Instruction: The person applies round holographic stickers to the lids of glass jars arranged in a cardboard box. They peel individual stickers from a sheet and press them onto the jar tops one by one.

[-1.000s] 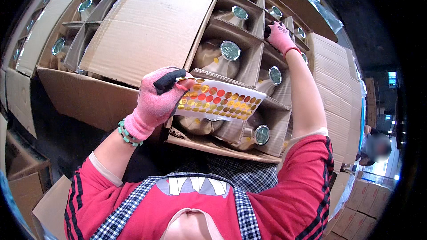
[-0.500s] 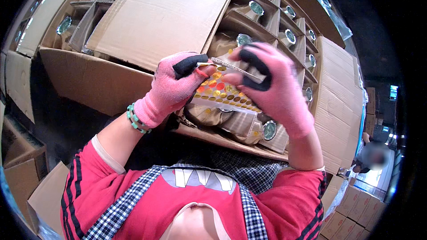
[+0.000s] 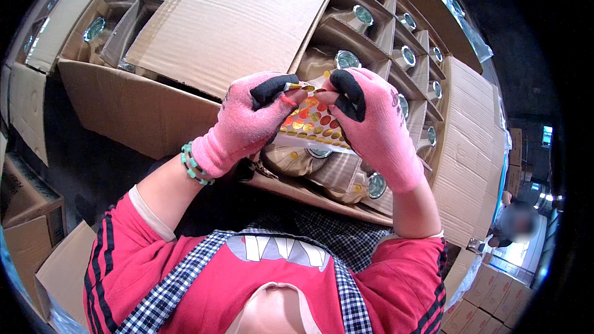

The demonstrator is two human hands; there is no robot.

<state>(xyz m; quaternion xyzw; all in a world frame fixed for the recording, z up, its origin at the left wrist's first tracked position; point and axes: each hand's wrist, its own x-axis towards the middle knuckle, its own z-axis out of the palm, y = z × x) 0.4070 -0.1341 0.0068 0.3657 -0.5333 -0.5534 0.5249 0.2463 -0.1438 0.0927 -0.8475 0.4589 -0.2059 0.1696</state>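
A sheet of round gold and red stickers (image 3: 312,125) is up in front of me, over an open carton. My left hand (image 3: 250,117), in a pink glove with black-covered fingers and a bare thumb tip, pinches the sheet's upper left edge. At its upper edge, thumb and forefinger of my right hand (image 3: 377,127) are pressed together on the sheet, close to the left fingertips. Whether a single sticker is between them is too small to tell. Just beyond the hands stands a bottle with a shiny green-and-silver top (image 3: 348,60); another bottle top (image 3: 376,185) shows below the sheet.
Cardboard dividers (image 3: 385,28) split the carton (image 3: 467,130) into cells with several bottles. A wide flap (image 3: 229,15) covers part of the left side, near another carton (image 3: 124,111). At far right are stacked boxes (image 3: 495,294) and another person (image 3: 513,222).
My right hand has moved left and turned inward, bringing its fingertips to the sheet's top edge beside my left thumb. The left hand has stayed nearly in place, still gripping the sheet.
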